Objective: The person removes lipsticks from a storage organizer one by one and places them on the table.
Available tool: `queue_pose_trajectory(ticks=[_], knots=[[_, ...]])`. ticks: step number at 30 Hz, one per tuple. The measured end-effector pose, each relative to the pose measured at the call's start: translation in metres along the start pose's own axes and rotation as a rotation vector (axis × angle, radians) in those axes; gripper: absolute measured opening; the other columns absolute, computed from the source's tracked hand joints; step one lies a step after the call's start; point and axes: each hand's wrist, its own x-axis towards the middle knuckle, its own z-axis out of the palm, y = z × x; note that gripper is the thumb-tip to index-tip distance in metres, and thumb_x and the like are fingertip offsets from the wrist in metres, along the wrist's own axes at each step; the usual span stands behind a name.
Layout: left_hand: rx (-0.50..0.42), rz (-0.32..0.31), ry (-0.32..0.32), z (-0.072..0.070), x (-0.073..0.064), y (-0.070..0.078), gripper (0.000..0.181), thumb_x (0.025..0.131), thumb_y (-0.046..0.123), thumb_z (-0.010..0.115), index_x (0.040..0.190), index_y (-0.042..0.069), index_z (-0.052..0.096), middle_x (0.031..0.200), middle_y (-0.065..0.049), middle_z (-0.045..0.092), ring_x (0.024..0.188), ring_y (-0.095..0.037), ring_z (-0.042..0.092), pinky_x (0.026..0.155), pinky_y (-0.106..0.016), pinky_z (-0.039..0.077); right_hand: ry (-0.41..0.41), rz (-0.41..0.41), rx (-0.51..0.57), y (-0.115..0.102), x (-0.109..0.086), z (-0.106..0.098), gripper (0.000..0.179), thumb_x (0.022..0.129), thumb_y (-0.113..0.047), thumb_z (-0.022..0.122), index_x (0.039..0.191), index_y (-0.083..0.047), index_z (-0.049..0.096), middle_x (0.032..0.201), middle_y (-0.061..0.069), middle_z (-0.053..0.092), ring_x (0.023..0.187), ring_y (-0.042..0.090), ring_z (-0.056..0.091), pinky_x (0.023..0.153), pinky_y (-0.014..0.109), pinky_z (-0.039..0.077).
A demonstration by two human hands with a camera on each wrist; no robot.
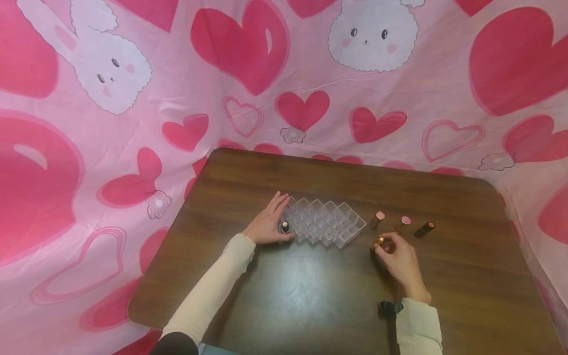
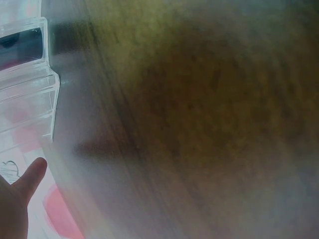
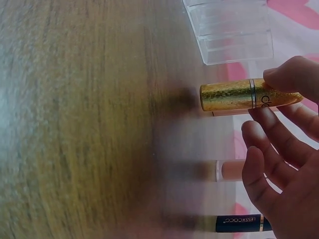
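A clear lattice organizer with diamond-shaped compartments lies on the brown table. My left hand rests at its left end, with thumb and fingers spread around the corner. Beside that palm, a dark lipstick stands in an end compartment. In the left wrist view, the thumb is straight, near the organizer's clear wall. To the right of the organizer, my right hand pinches a shiny gold lipstick between thumb and fingers. The gold tube is upright, with its base close over the table.
Behind the right hand stand a lipstick with a pale pink top, one with a round pink cap and a black one. The wooden table has rounded corners. A pink heart-and-rabbit cloth hangs around its back and sides.
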Motion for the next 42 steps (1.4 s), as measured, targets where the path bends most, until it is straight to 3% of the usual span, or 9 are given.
queue_pose_trajectory(ticks=[16,25,42], knots=[[0.023,0.025,0.013,0.0023,0.0012,-0.0011,0.109,0.061,0.063,0.065,0.144,0.013,0.014,0.151,0.002,0.009,0.139,-0.013,-0.006,0.106,-0.039,0.029,0.051,-0.054,-0.002,0.0015,-0.0020,0.0046,0.023,0.080,-0.020,0.064,0.099,-0.008,0.059,0.087,0.007,0.063,0.075,0.018,0.056,0.062,0.028,0.043],[0.025,0.014,0.002,0.0023,0.0007,-0.0009,0.109,0.062,0.065,0.063,0.145,0.018,0.009,0.151,0.006,0.006,0.139,-0.011,-0.008,0.107,-0.038,0.028,0.033,-0.041,0.008,0.0016,-0.0017,0.0043,0.024,0.081,-0.021,0.063,0.101,-0.008,0.058,0.088,0.009,0.062,0.077,0.020,0.056,0.064,0.030,0.043],[0.019,0.010,-0.010,0.0002,0.0010,-0.0016,0.110,0.062,0.065,0.063,0.145,0.017,0.010,0.152,0.005,0.005,0.139,-0.011,-0.009,0.106,-0.038,0.028,0.008,-0.036,-0.007,0.0024,-0.0002,0.0044,0.026,0.081,-0.021,0.063,0.103,-0.009,0.057,0.089,0.009,0.062,0.078,0.020,0.056,0.065,0.031,0.043]])
